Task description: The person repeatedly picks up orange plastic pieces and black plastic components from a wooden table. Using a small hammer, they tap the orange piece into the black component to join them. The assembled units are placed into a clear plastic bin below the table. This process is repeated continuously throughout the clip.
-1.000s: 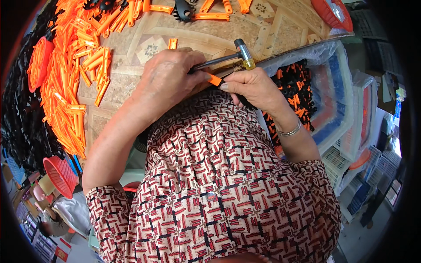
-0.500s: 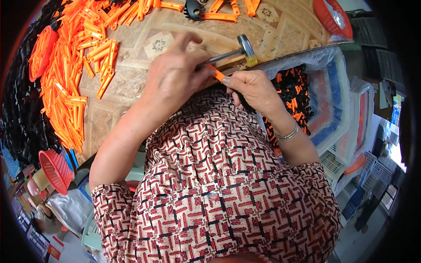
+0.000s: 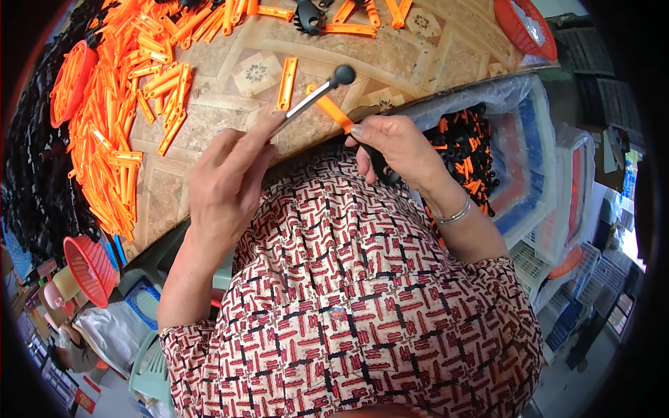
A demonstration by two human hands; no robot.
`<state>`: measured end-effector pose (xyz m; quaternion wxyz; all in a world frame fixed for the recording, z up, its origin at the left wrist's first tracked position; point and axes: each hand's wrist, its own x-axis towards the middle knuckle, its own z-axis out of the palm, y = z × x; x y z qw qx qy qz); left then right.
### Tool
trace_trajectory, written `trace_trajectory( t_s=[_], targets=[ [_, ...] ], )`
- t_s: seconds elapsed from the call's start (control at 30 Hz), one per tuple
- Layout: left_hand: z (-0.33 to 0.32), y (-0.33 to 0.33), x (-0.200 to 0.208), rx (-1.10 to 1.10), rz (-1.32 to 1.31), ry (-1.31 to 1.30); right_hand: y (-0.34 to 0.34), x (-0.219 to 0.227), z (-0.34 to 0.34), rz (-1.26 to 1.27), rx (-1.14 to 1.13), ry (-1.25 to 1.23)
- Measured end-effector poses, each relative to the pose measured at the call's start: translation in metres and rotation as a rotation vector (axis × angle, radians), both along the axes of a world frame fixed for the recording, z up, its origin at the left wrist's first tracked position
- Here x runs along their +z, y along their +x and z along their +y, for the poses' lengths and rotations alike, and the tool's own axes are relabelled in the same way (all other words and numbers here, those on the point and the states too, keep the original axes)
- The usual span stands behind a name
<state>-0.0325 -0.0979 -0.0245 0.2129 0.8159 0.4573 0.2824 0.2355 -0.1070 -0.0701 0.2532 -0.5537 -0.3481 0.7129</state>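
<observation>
An orange piece (image 3: pixel 331 111) is held at its lower end by the right hand (image 3: pixel 401 150), with a black part (image 3: pixel 378 164) partly covered by the palm; the right grip is closed on the piece. The piece is slanted up and leftward across the near edge of the surface (image 3: pixel 411 59). A hammer (image 3: pixel 306 101) is grasped by the left hand (image 3: pixel 230 181), its grip closed round the handle, and its head is carried just above the orange piece's far end; whether they are touching cannot be told. A loose orange strip (image 3: pixel 286 83) is laid just beside the hammer, and a wide stretch of patterned top is seen between it and the orange heap (image 3: pixel 104 160) on the left.

The surface's curved edge is bordered on the right by a plastic-lined bin (image 3: pixel 533 164), in which black and orange pieces are piled. Red baskets are set at the far right (image 3: pixel 506 28) and left (image 3: pixel 89 66). Dark pieces (image 3: pixel 35 160) are massed beyond the heap. A red sign (image 3: pixel 87 397) is marked with small pale print at lower left.
</observation>
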Motion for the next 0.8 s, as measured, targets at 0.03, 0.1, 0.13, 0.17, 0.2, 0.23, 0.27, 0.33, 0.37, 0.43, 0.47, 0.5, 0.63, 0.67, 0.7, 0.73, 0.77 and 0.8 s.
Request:
trace_trajectory(
  t_s=[0.03,0.1,0.13,0.17,0.2,0.23,0.27,0.33,0.37,0.43,0.47,0.5,0.63,0.67,0.7,0.73,0.77,0.8],
  targets=[
    [0.000,0.001,0.004,0.005,-0.096,0.077,0.000,0.000,0.000,0.008,0.000,-0.002],
    [-0.004,0.000,-0.002,-0.017,-0.185,0.187,0.002,0.000,-0.002,0.019,0.012,-0.016],
    [-0.009,-0.002,0.000,-0.037,-0.149,0.161,0.002,0.000,-0.002,0.025,0.019,-0.021],
    [-0.014,-0.004,0.002,-0.056,-0.112,0.134,0.000,0.000,-0.003,0.029,-0.002,-0.020],
    [-0.015,-0.009,0.001,-0.101,0.213,0.011,-0.002,-0.001,-0.004,0.033,-0.029,-0.020],
    [-0.016,-0.013,0.001,-0.076,0.176,-0.011,-0.003,-0.001,-0.005,0.038,-0.055,-0.021],
    [-0.016,-0.016,0.000,-0.051,0.140,-0.032,-0.002,-0.001,-0.004,0.040,-0.051,-0.012],
    [-0.019,-0.014,-0.006,0.025,-0.119,0.030,-0.002,-0.001,-0.005,0.040,-0.030,-0.001],
    [-0.020,-0.011,-0.006,0.014,-0.130,0.075,-0.002,0.000,-0.006,0.038,-0.042,-0.016],
    [-0.018,-0.010,-0.002,-0.004,-0.144,0.182,-0.002,0.004,-0.004,0.043,-0.061,-0.032],
    [-0.016,-0.009,-0.001,-0.090,0.043,0.059,0.001,-0.002,-0.004,0.058,-0.032,-0.025],
    [-0.021,-0.009,-0.012,-0.068,0.133,-0.096,0.007,-0.001,-0.002,0.041,0.014,0.004],
    [-0.020,-0.029,-0.011,0.188,-0.205,-0.311,0.082,0.020,0.004,-0.207,0.275,0.138],
    [-0.021,-0.035,-0.014,0.294,-0.358,-0.342,0.117,0.024,0.001,-0.383,0.361,0.175],
    [-0.017,-0.039,-0.006,0.434,-0.471,-0.432,0.146,0.026,-0.001,-0.557,0.446,0.221],
    [-0.008,-0.045,-0.003,0.491,-0.567,-0.478,0.163,0.035,-0.006,-0.824,0.446,0.416],
    [0.001,-0.052,-0.001,0.550,-0.660,-0.516,0.171,0.042,-0.007,-1.083,0.434,0.619],
    [0.007,-0.058,-0.005,0.569,-0.624,-0.487,0.164,0.049,-0.002,-1.093,0.337,0.657]
  ],
)
